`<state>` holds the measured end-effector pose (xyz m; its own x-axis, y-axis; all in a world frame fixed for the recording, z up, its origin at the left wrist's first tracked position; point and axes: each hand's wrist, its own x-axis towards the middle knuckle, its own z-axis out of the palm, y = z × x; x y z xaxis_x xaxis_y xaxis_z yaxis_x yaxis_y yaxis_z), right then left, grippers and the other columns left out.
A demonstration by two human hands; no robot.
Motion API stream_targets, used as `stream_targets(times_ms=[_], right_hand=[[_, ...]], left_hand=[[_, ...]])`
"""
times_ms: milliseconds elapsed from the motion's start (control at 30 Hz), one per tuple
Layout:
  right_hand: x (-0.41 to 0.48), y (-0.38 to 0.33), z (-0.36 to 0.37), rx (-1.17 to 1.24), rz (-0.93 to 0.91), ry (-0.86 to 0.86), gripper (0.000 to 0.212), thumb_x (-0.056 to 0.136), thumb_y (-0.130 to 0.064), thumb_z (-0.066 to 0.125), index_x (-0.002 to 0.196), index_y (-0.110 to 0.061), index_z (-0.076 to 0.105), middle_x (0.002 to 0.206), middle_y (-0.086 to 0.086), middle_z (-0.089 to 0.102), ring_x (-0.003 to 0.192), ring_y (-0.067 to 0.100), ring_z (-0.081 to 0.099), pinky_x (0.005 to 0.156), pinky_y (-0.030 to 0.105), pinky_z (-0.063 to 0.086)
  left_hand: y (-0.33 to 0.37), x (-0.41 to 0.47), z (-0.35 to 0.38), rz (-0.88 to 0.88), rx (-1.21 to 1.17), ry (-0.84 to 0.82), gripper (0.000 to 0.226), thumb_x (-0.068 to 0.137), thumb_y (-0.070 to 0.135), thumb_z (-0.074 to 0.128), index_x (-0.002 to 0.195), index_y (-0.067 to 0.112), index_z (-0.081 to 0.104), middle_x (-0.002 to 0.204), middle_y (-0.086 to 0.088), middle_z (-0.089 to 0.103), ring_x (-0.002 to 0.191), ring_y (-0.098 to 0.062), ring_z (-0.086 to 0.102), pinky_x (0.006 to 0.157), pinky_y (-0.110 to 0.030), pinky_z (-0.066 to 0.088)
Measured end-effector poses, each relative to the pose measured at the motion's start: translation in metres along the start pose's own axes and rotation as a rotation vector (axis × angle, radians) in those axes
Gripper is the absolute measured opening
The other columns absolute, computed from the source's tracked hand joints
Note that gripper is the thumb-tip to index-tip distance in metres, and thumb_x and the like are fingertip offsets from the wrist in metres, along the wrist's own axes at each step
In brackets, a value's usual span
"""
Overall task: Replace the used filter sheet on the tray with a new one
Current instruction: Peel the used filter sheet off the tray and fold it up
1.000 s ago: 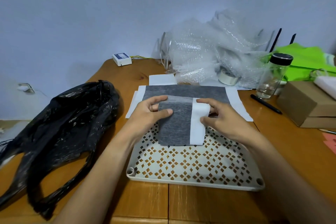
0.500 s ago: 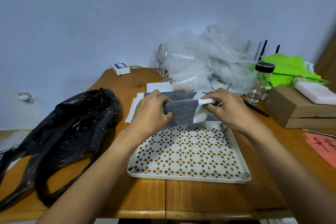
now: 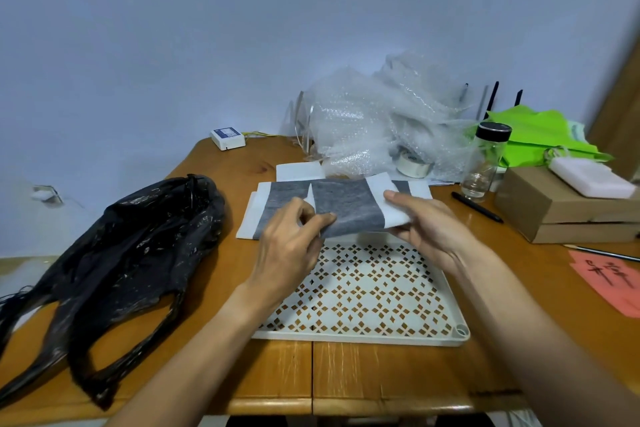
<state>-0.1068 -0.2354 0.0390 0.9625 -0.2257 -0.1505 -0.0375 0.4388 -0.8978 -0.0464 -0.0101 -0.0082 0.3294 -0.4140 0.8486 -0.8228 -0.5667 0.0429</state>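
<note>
A white perforated tray [image 3: 363,291] lies on the wooden table in front of me, its lattice bare. Above its far edge I hold a folded filter sheet [image 3: 349,206], grey with a white end strip. My left hand [image 3: 291,246] pinches its left grey end and my right hand [image 3: 429,225] grips its white right end. Behind it another grey-and-white filter sheet [image 3: 273,201] lies flat on the table, partly hidden by the held one.
A crumpled black plastic bag [image 3: 138,253] lies left of the tray. Bubble wrap [image 3: 374,121], a tape roll [image 3: 414,165], a glass bottle [image 3: 485,163], a pen [image 3: 476,206], cardboard boxes [image 3: 554,215] and a pink note [image 3: 613,277] crowd the back and right.
Both hands have lifted the folded sheet off the tray's far part and are spreading it wider, held above the tray's far edge. The tray lattice is now fully uncovered.
</note>
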Motion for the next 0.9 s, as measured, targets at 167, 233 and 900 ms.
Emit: stream_targets(times_ms=[167, 233, 900], right_hand=[[0.006, 0.012, -0.003, 0.004, 0.06, -0.008, 0.021, 0.086, 0.007, 0.067, 0.108, 0.008, 0.067, 0.109, 0.023, 0.074, 0.084, 0.024, 0.075, 0.071, 0.032, 0.064], [0.008, 0.013, -0.006, -0.049, 0.036, 0.014, 0.02, 0.086, 0.007, 0.068, 0.106, 0.004, 0.069, 0.108, 0.02, 0.075, 0.085, 0.024, 0.075, 0.072, 0.031, 0.063], [0.003, 0.013, 0.013, -0.473, -0.173, -0.135, 0.051, 0.082, -0.013, 0.081, 0.128, -0.012, 0.061, 0.116, 0.008, 0.074, 0.106, 0.022, 0.072, 0.092, 0.035, 0.058]], left_hand=[[0.0, -0.011, 0.005, 0.091, -0.015, 0.004, 0.025, 0.088, 0.006, 0.067, 0.112, 0.004, 0.074, 0.092, -0.015, 0.063, 0.082, -0.022, 0.059, 0.066, -0.031, 0.054], [-0.003, -0.013, 0.002, 0.064, -0.015, -0.046, 0.037, 0.084, 0.0, 0.072, 0.121, 0.006, 0.072, 0.103, -0.017, 0.064, 0.09, -0.025, 0.062, 0.074, -0.036, 0.057], [-0.009, 0.013, -0.016, -1.012, -1.153, -0.722, 0.03, 0.091, 0.017, 0.072, 0.119, 0.009, 0.07, 0.115, -0.006, 0.077, 0.108, -0.022, 0.073, 0.089, -0.03, 0.057]])
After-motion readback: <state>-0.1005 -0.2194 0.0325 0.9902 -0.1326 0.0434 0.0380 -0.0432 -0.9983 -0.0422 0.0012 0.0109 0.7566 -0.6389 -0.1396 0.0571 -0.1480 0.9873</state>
